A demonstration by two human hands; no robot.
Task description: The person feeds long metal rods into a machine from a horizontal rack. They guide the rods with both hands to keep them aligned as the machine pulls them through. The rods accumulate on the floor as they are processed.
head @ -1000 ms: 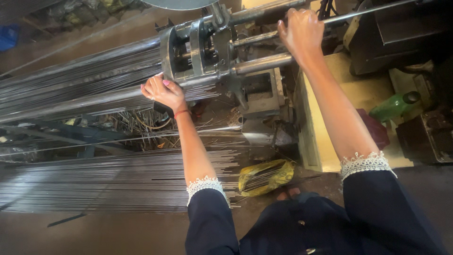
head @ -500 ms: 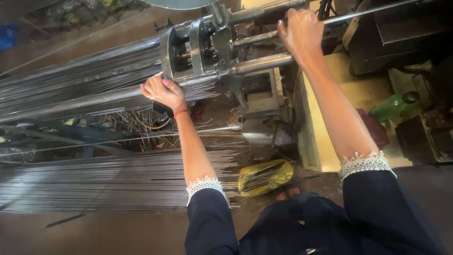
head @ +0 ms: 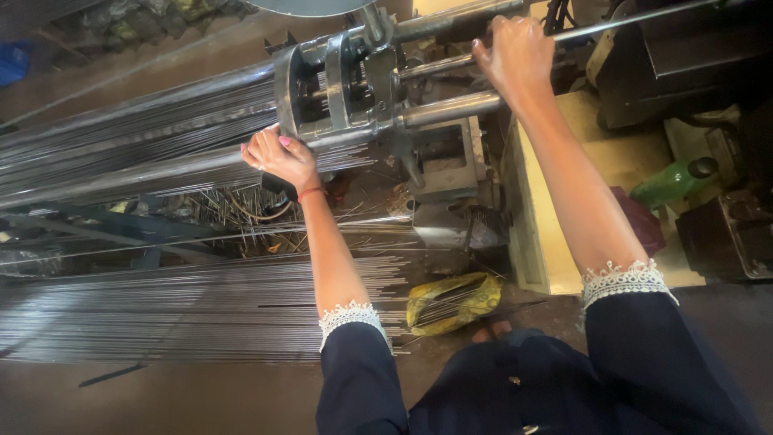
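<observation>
Metal workshop, probably: rod bundles (head: pixel 161 314), machine (head: pixel 346 80)

Both arms reach forward, left hand (head: pixel 279 158) with fingers curled, right hand (head: pixel 515 55) clenched higher up

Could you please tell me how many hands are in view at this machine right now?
2. The left hand rests on the long metal rods beside the machine head; the right hand grips a horizontal bar higher up. No other person's hands show.

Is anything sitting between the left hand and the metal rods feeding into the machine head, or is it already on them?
Nothing visible stands between them. The left hand rests directly on the bundle of thin grey metal rods, beside the grey steel machine head. The right hand grips a horizontal steel bar.
</observation>
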